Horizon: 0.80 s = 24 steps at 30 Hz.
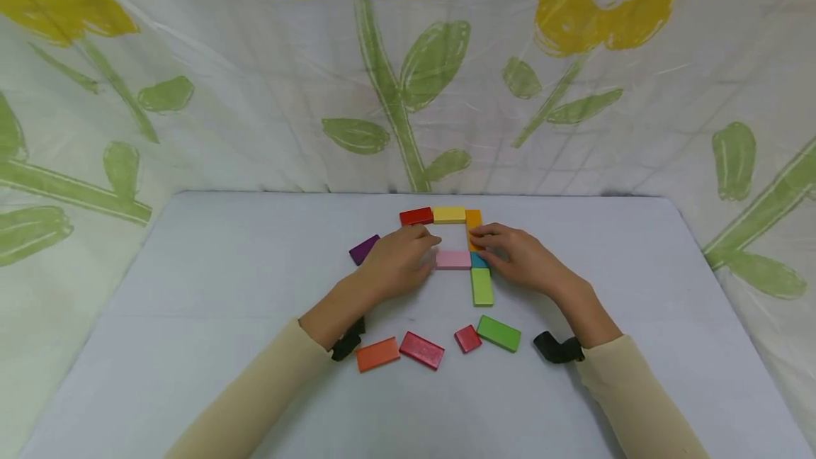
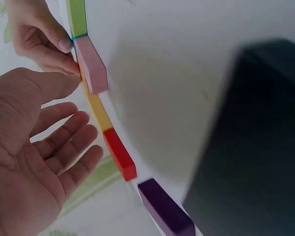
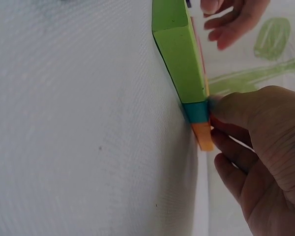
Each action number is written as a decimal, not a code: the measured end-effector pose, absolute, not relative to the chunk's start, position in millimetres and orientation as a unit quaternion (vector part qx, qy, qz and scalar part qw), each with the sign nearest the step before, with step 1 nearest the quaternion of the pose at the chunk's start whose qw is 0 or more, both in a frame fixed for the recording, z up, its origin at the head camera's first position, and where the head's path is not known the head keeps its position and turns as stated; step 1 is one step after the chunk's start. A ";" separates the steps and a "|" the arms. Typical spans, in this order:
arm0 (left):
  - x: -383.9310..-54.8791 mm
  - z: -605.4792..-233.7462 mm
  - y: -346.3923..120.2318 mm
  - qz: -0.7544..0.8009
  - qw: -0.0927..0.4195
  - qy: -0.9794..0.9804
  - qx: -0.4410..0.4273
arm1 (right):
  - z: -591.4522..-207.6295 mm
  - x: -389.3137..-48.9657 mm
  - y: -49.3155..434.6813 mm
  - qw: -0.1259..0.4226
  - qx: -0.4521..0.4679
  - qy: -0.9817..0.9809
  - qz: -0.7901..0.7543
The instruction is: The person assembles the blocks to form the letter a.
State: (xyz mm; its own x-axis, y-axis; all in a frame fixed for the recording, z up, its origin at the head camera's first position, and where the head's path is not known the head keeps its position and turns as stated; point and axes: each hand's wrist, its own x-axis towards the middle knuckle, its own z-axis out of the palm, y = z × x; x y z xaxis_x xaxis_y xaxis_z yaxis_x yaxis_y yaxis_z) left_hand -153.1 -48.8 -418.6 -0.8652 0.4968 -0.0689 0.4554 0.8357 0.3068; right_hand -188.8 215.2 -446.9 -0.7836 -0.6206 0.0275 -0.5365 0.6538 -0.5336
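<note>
My left hand [image 1: 398,261] hovers near the left end of a pink block [image 1: 453,261]. In the left wrist view its fingers [image 2: 73,142] are loosely bent, with nothing between them and the thumb. My right hand [image 1: 519,257] touches the block row from the right. Its fingertips rest at an orange block [image 1: 473,222], and the thumb lies at a small blue block [image 3: 195,112]. A light green block [image 1: 482,287] extends from the blue one toward me. At the far end, a yellow block [image 1: 449,215] joins the orange one, beside a red block [image 1: 416,216].
A purple block [image 1: 364,250] lies left, partly behind my left hand. Nearer me are an orange-red block [image 1: 378,355], a dark pink block [image 1: 422,350], a small red block [image 1: 468,339] and a green block [image 1: 499,333]. A flower-printed curtain [image 1: 287,91] hangs behind the white table [image 1: 223,268].
</note>
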 end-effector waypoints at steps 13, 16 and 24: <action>-137.0 -419.5 -80.8 0.160 0.018 0.966 0.200 | -449.6 -187.6 215.3 0.076 -0.323 0.903 -0.273; -136.5 -421.2 -86.6 0.161 0.013 0.970 0.183 | -449.7 -187.7 214.9 0.073 -0.325 0.903 -0.272; -133.1 -424.2 -97.1 0.168 0.024 0.976 0.138 | -449.8 -187.4 214.7 0.071 -0.320 0.906 -0.269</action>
